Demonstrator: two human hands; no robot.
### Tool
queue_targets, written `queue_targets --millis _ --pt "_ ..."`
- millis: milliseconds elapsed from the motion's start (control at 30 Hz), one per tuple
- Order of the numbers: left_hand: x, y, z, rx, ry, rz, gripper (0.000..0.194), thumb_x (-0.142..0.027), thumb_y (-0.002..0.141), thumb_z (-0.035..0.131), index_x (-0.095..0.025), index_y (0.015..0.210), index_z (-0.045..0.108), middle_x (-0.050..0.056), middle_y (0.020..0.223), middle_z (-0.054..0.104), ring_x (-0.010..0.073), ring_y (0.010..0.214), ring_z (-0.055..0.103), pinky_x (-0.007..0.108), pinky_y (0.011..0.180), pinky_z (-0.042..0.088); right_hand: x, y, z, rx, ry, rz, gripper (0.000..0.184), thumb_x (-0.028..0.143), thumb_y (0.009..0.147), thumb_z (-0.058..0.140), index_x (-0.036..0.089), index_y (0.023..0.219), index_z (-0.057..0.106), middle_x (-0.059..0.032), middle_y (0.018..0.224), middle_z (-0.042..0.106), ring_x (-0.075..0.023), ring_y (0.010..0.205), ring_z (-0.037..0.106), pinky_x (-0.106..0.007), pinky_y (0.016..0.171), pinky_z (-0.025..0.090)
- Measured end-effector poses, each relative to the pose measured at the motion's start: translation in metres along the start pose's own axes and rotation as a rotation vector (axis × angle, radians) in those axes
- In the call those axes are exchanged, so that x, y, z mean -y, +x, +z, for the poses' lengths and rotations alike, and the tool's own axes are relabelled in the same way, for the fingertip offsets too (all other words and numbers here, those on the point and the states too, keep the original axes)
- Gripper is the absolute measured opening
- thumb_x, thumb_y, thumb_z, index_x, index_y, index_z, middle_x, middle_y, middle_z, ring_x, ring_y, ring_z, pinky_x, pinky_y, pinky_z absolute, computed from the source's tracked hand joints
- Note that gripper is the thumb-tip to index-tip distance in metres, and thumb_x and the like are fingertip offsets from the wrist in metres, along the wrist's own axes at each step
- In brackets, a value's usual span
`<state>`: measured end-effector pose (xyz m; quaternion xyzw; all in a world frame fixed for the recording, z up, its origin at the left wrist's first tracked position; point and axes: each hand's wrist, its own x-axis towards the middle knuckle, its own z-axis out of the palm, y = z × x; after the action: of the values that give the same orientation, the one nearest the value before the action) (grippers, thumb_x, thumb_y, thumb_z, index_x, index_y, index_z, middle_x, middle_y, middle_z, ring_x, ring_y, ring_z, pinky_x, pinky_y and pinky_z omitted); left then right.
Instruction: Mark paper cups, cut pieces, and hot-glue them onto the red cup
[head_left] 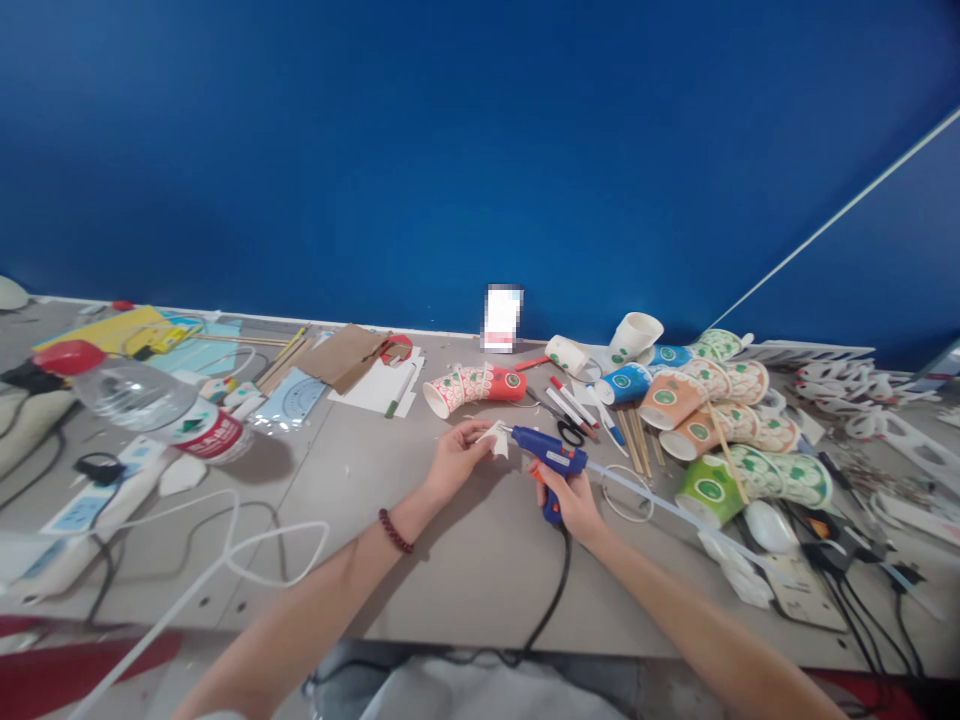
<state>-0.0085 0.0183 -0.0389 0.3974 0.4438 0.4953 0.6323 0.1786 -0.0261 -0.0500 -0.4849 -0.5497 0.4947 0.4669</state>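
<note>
Pinched in the fingers of my left hand (455, 457) is a small white paper piece (498, 440). My right hand (568, 492) is wrapped round the handle of a blue glue gun (551, 450), and its nozzle points left at the paper, touching it or very close. A clear glue stick (637, 490) juts from the gun's back, and a black cord (557, 600) runs down from the handle. Just beyond my hands lies a row of joined red and white paper cups (480, 388). Whether glue is coming out is too small to tell.
Several joined paper cups (716, 435), wooden sticks (640, 440), markers (574, 405) and black-handled scissors (571, 432) lie to the right. On the left are a water bottle (161, 405), a power strip (97, 515), a white cable (232, 540) and cardboard (337, 355). A blue wall (450, 150) stands behind.
</note>
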Motion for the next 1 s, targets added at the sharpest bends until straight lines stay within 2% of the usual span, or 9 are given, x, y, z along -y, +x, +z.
queue_targets --millis 133,333,600,733,1000 --pt "0.0 0.0 0.0 0.004 0.006 0.002 0.045 -0.045 0.058 0.08 -0.014 0.089 0.068 0.005 0.073 0.071 0.0135 0.061 0.063 0.027 0.064 0.054 0.001 0.0 0.001 -0.015 -0.004 0.004 0.042 0.056 0.083 0.052 0.016 0.079 0.061 0.0033 0.044 0.05 -0.0104 0.04 0.044 -0.025 0.048 0.04" --pt "0.002 0.001 -0.001 0.013 0.025 -0.005 0.045 -0.044 0.061 0.079 -0.013 0.092 0.068 0.006 0.076 0.071 0.0125 0.06 0.063 0.026 0.064 0.053 0.005 -0.001 0.003 -0.026 -0.049 -0.032 0.041 0.056 0.083 0.053 0.017 0.072 0.061 0.003 0.043 0.05 -0.0112 0.043 0.047 -0.029 0.063 0.048" --pt "0.005 -0.002 0.0 -0.015 0.11 0.101 0.039 -0.041 0.065 0.075 -0.014 0.092 0.066 0.006 0.081 0.071 0.0127 0.062 0.062 0.024 0.061 0.052 -0.001 -0.004 0.005 -0.059 -0.141 -0.025 0.04 0.054 0.084 0.053 0.018 0.067 0.058 0.0011 0.047 0.05 -0.0128 0.045 0.048 -0.027 0.049 0.043" --pt "0.008 -0.003 -0.001 -0.023 0.133 0.119 0.034 -0.039 0.068 0.072 -0.016 0.091 0.064 0.005 0.08 0.071 0.0136 0.064 0.064 0.025 0.063 0.052 -0.009 -0.006 0.003 -0.056 -0.211 -0.059 0.04 0.05 0.085 0.054 0.019 0.06 0.056 0.0005 0.047 0.049 -0.0131 0.046 0.048 -0.026 0.05 0.043" --pt "0.012 -0.003 -0.005 -0.06 0.294 0.191 0.025 -0.036 0.072 0.068 -0.019 0.09 0.063 0.003 0.077 0.072 0.0147 0.065 0.064 0.023 0.062 0.048 -0.01 -0.008 0.002 -0.055 -0.299 -0.117 0.031 0.043 0.085 0.055 0.017 0.072 0.064 0.0014 0.048 0.048 -0.0126 0.046 0.046 -0.026 0.048 0.041"
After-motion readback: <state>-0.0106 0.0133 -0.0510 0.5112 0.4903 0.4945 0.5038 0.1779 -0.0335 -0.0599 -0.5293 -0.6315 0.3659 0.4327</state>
